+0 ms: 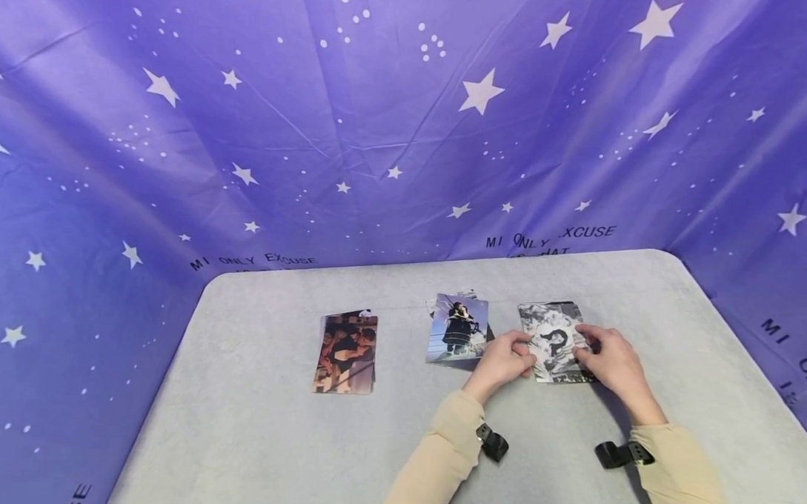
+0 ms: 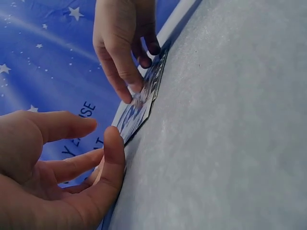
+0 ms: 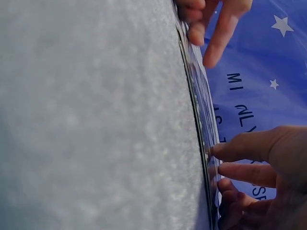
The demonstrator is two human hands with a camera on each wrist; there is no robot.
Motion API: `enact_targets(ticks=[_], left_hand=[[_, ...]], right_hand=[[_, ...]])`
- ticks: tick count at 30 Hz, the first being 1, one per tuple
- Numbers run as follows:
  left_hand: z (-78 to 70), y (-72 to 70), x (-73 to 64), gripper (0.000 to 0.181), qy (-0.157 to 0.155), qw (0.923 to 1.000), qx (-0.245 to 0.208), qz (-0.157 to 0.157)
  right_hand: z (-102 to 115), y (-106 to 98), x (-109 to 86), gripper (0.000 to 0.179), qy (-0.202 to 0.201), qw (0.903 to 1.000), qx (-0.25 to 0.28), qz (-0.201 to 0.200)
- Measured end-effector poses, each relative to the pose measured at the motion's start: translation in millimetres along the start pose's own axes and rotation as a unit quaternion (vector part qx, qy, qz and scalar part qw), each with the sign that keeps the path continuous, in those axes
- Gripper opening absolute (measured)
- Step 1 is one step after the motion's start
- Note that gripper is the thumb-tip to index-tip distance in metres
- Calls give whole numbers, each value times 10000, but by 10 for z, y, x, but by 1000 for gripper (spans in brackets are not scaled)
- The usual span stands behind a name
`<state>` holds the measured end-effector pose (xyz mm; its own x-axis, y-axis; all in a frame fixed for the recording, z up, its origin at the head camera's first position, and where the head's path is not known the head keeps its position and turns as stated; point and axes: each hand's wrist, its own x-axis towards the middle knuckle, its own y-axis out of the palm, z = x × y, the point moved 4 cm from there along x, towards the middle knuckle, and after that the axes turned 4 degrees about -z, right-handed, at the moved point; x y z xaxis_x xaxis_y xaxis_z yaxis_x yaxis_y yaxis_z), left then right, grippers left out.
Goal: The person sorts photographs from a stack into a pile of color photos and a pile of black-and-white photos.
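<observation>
Three small piles of picture cards lie on the grey table. On the right pile the top card is black and white, showing a dark-haired figure. My left hand is beside that pile's left edge, its thumb and forefinger apart in the left wrist view. At the other side, my right hand rests its fingertips on the right part of the card. In the right wrist view the pile shows edge-on, low and flat, with the right fingers touching its top.
A blue card with two standing figures tops the middle pile, just left of my left hand. The reddish-brown card tops the left pile. Behind the table hangs a purple star-printed cloth, which also runs along both sides.
</observation>
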<state>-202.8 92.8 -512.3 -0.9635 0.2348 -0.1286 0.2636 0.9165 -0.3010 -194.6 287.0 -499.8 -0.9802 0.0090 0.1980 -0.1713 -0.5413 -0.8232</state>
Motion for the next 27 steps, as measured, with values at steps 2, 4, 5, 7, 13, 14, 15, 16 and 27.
enact_targets(ticks=[2, 4, 5, 7, 13, 14, 15, 16, 27], left_hand=[[19, -36, -34, 36, 5, 9998, -190, 59], [47, -83, -61, 34, 0, 9990, -429, 109], [63, -112, -73, 33, 9, 9984, -548, 119], [92, -174, -93, 31, 32, 9974, -721, 92], [145, -386, -154, 30, 148, 9946, -1030, 22], [148, -419, -164, 30, 167, 9939, -1086, 7], [152, -450, -173, 31, 186, 9934, -1135, -22], [153, -477, -182, 32, 206, 9927, -1185, -40], [245, -694, -251, 31, 221, 9877, -1536, -198]], right_hand=[[3, -4, -2, 44, -35, 10000, 6, -18], [12, -19, -3, 43, -94, 9999, 56, -72], [21, -30, -3, 42, -115, 9998, 81, -108], [41, -61, -1, 41, -131, 9996, 140, -212], [155, -158, 3, 38, -52, 9985, 388, -379], [177, -165, 4, 37, -72, 9982, 443, -386], [200, -167, 5, 36, -98, 9979, 525, -374], [222, -165, 5, 36, -128, 9973, 629, -362], [385, -6, -13, 31, -299, 9872, 1564, 30]])
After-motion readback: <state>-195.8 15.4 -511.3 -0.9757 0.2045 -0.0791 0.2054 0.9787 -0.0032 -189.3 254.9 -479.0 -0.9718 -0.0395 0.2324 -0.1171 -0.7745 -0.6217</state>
